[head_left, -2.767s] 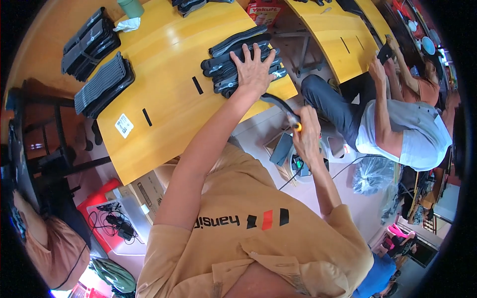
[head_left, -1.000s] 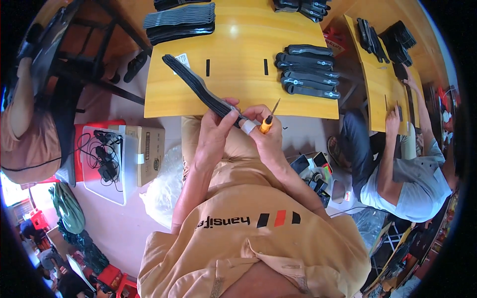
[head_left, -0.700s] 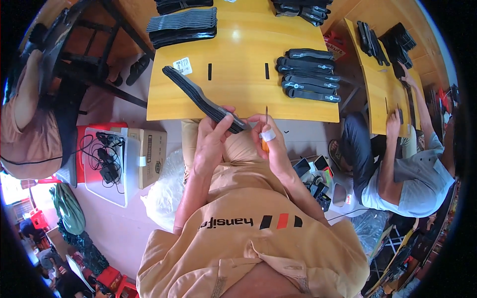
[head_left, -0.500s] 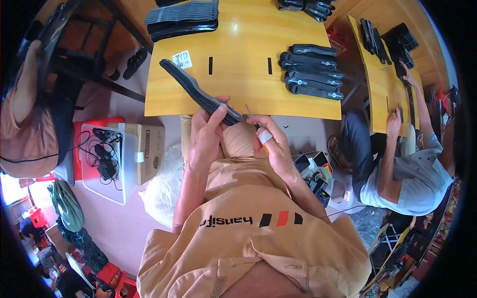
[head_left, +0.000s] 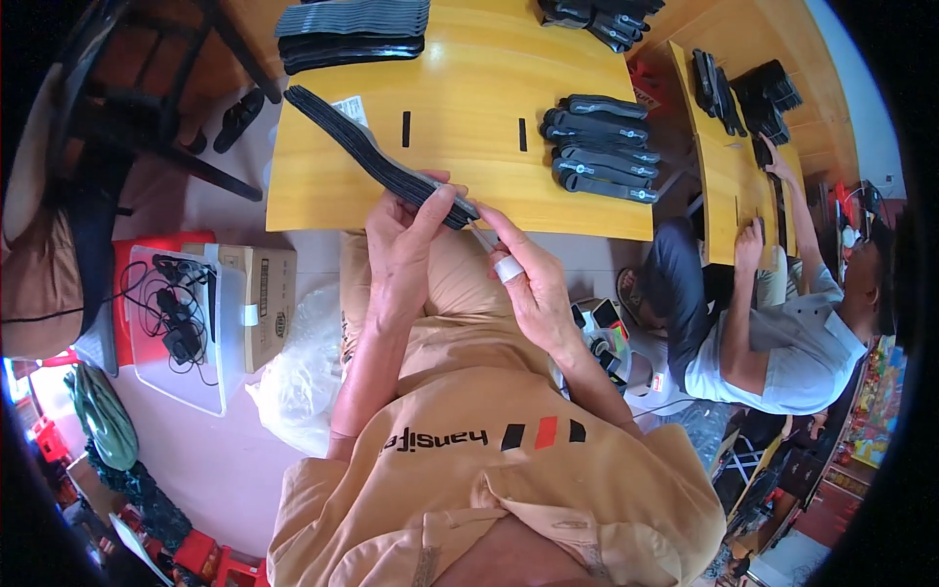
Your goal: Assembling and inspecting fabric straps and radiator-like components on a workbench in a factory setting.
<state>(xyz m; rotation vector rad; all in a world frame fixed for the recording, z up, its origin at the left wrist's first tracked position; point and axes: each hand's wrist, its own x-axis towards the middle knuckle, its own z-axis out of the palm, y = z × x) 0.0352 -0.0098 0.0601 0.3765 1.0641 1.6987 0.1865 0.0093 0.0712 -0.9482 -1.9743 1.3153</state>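
Observation:
A stack of dark grey and black straps (head_left: 367, 161) slants from the table's left part down toward me. My left hand (head_left: 403, 235) is closed round its near end, the thumb pressed on top. My right hand (head_left: 533, 284), with a white wrap (head_left: 508, 268) on a digit, grips a slim tool whose thin metal shaft (head_left: 481, 235) touches or nearly touches the strap ends. The tool's handle is hidden inside the hand, and its exact kind cannot be made out.
Folded black straps (head_left: 602, 147) lie in a row on the yellow table (head_left: 460, 108). A strap pile (head_left: 352, 29) sits far left, another bundle (head_left: 606, 20) far right. A clear bin of cables (head_left: 181, 328) and a cardboard box (head_left: 269, 303) stand left. A person (head_left: 773, 342) works at the right table.
My right hand has brought the tool's tip up against the strap ends and turned, hiding its orange handle. The strap stack's far end has shifted up and left in view.

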